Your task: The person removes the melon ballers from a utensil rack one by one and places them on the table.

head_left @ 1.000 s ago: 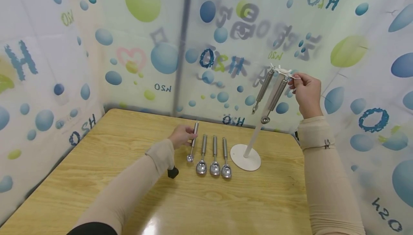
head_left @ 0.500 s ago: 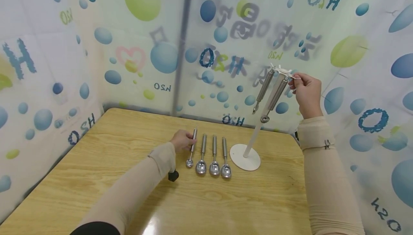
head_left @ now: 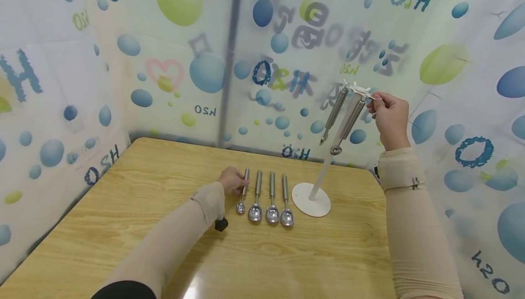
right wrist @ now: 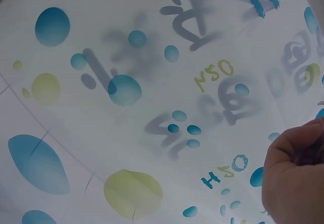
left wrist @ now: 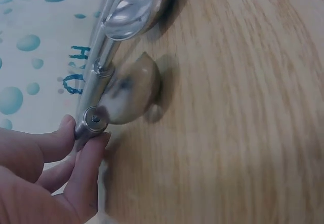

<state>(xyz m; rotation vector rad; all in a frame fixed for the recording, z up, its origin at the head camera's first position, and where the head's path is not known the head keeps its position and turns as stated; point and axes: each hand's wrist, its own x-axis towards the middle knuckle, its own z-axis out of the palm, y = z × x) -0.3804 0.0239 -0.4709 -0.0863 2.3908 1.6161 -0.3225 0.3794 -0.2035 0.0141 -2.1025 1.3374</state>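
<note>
My left hand [head_left: 231, 180] pinches the steel handle of a small melon baller [head_left: 240, 208], whose round bowl points toward me, close over the table. In the left wrist view, thumb and fingers grip the handle's end [left wrist: 90, 122]. To its right lie three larger ice cream scoops [head_left: 272, 213] in a row, handles away from me. My right hand [head_left: 391, 119] pinches an arm of the white rack top [head_left: 360, 90] on a stand. From it hang a melon baller [head_left: 352, 119] and another steel-handled tool [head_left: 335, 115]. In the right wrist view, only part of the right hand [right wrist: 293, 176] shows.
The stand's round white base [head_left: 301, 201] sits right of the scoops, its pole leaning right in this view. A light wood table [head_left: 328, 253] lies under everything. Printed curtains [head_left: 184, 107] close in the back and sides. A black block [head_left: 221, 224] shows under the left wrist.
My left hand has lowered the melon baller toward me, bringing it into line with the ice cream scoops. The right hand keeps its hold on the rack top.
</note>
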